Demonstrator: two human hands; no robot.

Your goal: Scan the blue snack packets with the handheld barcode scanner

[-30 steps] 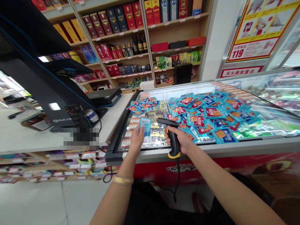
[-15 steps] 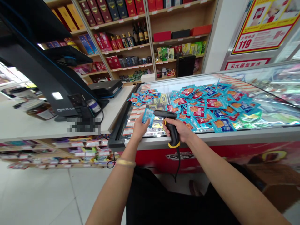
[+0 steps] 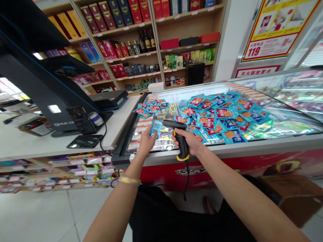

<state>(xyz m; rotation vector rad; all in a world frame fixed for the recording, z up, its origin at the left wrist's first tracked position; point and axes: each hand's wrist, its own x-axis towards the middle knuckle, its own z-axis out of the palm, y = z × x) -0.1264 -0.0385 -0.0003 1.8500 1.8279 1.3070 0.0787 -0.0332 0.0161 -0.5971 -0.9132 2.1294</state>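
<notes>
In my left hand (image 3: 147, 139) is a small blue snack packet (image 3: 156, 127), gripped at its lower edge. My right hand (image 3: 188, 138) is wrapped round the handle of a black and yellow barcode scanner (image 3: 182, 143). The scanner's head points left at the packet, with a small gap between them. Both hands hover over the front edge of a glass-topped freezer (image 3: 164, 160). To the right of the scanner spreads a large heap of blue snack packets (image 3: 207, 121). A smaller group of similar packets (image 3: 150, 108) lies beyond my left hand.
On the left, a white counter (image 3: 118, 126) carries a dark checkout terminal (image 3: 54, 101), a scale (image 3: 108, 99) and a phone (image 3: 84, 141). The scanner's cable (image 3: 187, 183) hangs down the freezer front. A cardboard box (image 3: 292, 191) stands low at the right. Stocked shelves (image 3: 131, 55) line the back.
The view has shifted slightly, so the scene sits a little further left. Both hands keep their holds, and the scanner remains pointed at the packet.
</notes>
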